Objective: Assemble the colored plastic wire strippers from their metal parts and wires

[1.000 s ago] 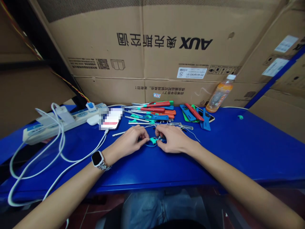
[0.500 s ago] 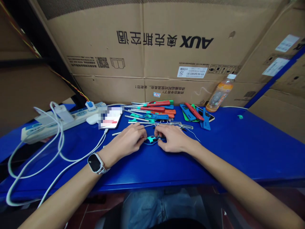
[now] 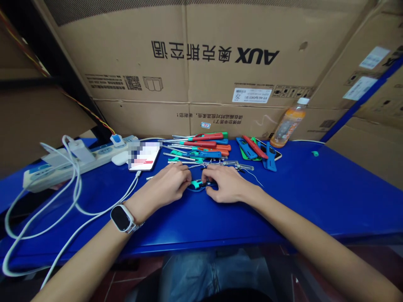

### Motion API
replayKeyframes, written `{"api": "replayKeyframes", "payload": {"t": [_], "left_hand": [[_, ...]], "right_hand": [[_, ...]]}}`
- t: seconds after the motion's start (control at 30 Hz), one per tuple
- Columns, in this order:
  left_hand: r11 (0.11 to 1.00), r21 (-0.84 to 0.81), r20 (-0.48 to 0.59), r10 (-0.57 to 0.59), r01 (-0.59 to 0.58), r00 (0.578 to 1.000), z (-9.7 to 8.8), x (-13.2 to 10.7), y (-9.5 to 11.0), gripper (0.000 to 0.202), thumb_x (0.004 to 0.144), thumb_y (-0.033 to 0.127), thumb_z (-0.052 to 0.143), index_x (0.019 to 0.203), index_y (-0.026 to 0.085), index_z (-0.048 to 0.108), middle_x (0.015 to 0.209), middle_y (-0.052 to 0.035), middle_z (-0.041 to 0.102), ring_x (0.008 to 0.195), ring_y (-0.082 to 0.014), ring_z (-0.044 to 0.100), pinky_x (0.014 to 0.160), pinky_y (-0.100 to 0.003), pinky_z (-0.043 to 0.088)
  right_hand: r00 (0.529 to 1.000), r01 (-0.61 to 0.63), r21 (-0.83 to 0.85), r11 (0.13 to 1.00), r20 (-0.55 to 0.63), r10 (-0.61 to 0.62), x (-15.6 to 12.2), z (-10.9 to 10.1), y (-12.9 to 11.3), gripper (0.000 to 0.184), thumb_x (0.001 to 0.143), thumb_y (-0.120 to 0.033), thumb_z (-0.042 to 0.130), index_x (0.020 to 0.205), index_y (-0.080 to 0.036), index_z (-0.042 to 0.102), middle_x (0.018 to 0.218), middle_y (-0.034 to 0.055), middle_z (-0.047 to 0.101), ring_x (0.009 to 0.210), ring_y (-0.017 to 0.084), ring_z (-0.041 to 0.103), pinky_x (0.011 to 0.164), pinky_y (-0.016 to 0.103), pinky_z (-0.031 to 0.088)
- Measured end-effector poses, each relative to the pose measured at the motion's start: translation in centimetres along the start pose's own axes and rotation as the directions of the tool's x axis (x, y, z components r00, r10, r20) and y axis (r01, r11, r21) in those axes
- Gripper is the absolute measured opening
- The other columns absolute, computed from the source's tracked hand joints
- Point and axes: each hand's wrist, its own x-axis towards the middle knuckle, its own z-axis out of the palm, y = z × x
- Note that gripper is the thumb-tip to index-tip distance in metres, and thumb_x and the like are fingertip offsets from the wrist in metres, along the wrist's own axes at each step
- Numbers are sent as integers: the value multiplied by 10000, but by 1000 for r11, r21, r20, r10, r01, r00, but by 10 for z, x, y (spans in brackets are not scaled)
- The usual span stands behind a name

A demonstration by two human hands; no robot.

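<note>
Low over the table's middle, my left hand [image 3: 173, 181] has its fingers closed round the left part of a long-nosed lighter [image 3: 197, 184] with a blue body and a teal trigger piece. A metal tube sticks out to the left behind that hand. My right hand [image 3: 224, 184] pinches at the lighter's right part, where small dark parts show; the fingertips are partly hidden. Just behind both hands lie clear lighter fuel tanks [image 3: 244, 166] with thin white wires. Further back is a pile of red, blue, orange and green long-nosed lighters [image 3: 201, 144].
Blue, red and green handle shells [image 3: 247, 147] lie over a phone at the back right, near an orange drink bottle [image 3: 289, 122]. A power strip [image 3: 103, 155], a phone [image 3: 144, 161] and white cables [image 3: 78, 184] are on the left. A cardboard box [image 3: 189, 63] stands behind.
The view has shifted slightly, so everything sits a little further left. Both hands stay at the lighter with almost the same grip.
</note>
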Motion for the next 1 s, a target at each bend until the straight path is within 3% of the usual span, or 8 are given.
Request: {"api": "replayKeyframes", "payload": {"t": [0.33, 0.53, 0.77, 0.93, 1.0], "left_hand": [[980, 198, 61, 2, -15, 998, -2, 8, 2, 152, 849, 60, 510, 800, 156, 617, 846, -94, 640, 834, -245, 594, 826, -381, 456], [995, 99, 75, -31, 24, 997, -3, 8, 2, 137, 832, 52, 531, 802, 156, 616, 836, -84, 650, 838, -238, 595, 786, -354, 456], [999, -46, -36, 22, -24, 999, 6, 5, -1, 136, 876, 93, 525, 794, 174, 598, 816, -38, 643, 815, -204, 578, 788, -339, 426], [991, -132, -61, -13, 5, 998, 11, 4, -2, 127, 880, 117, 547, 783, 177, 603, 806, -24, 649, 811, -194, 577, 755, -321, 415], [988, -152, -59, -10, 1, 998, 11, 4, -2, 133, 883, 118, 548, 780, 179, 607, 792, -19, 647, 799, -190, 575, 747, -319, 415]], "right_hand": [[1000, 0, -24, 1000, 6, 0, 0, 0, -2, 145, 768, -270, 541, 895, -216, 584, 966, 31, 641, 874, 210, 584, 601, 286, 261], [1000, 7, -11, 1000, 2, -7, 0, 1, -1, 143, 758, -259, 555, 892, -217, 581, 968, 27, 640, 880, 208, 581, 610, 287, 276], [1000, -3, 57, 998, -23, 4, 1, 5, 2, 174, 741, -241, 607, 899, -207, 542, 902, 13, 623, 779, 169, 544, 631, 273, 304], [994, -48, 64, 997, -90, 54, 3, 12, 0, 273, 821, -449, 630, 928, -213, 545, 911, 17, 622, 785, 170, 547, 616, 267, 292], [991, -75, 48, 996, -111, 80, 4, 16, -2, 276, 811, -460, 646, 911, -220, 556, 911, 9, 617, 785, 167, 550, 599, 263, 276]]}}
